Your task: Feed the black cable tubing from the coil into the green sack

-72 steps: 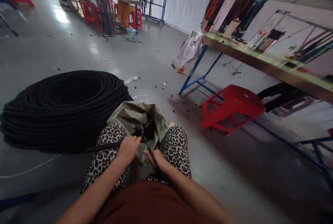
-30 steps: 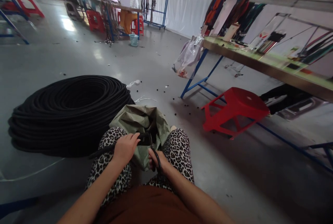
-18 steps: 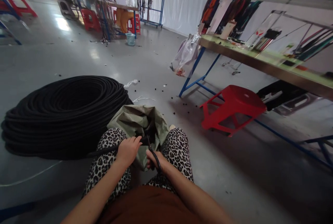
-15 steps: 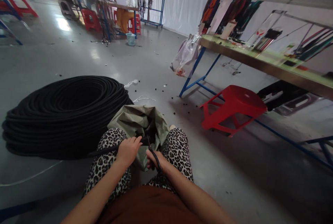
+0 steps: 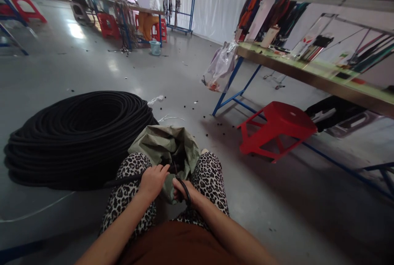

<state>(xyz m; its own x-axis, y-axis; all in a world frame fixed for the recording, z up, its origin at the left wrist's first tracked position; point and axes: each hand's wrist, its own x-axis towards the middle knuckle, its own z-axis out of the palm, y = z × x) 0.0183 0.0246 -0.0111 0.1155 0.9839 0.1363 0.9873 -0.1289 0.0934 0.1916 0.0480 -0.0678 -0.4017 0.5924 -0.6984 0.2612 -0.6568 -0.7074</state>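
Head view: nearest us are a brown top point(image 5: 175, 241) and two knees in leopard-print trousers point(image 5: 209, 176), with both hands over the gap. We see the left hand point(image 5: 154, 181) wrapped round a black cord point(image 5: 128, 179), fingers closed on it, and the right hand point(image 5: 193, 193) curled about the handles of dark scissors point(image 5: 186, 191). Against the picture from 2.4 seconds ago, we find the scissor blades standing steeper, their tips a little farther right; the cord crosses the same knee. We follow the cord's long axis crosswise, over the left thigh and rising slightly rightward through the hand towards the blades; its end is lost in shadow. The scissors point forward, leaning slightly left, at the mouth of a green bag point(image 5: 153, 138); whether the blades are parted we cannot tell. Beyond the left knee, we have a thick black coil point(image 5: 58, 148) on the floor. Farther off, to the right, a red stool point(image 5: 287, 113) stands by a blue-legged table point(image 5: 295, 67). Farthest, we make out a pale blue basket point(image 5: 155, 48) and a blue rack point(image 5: 185, 4).
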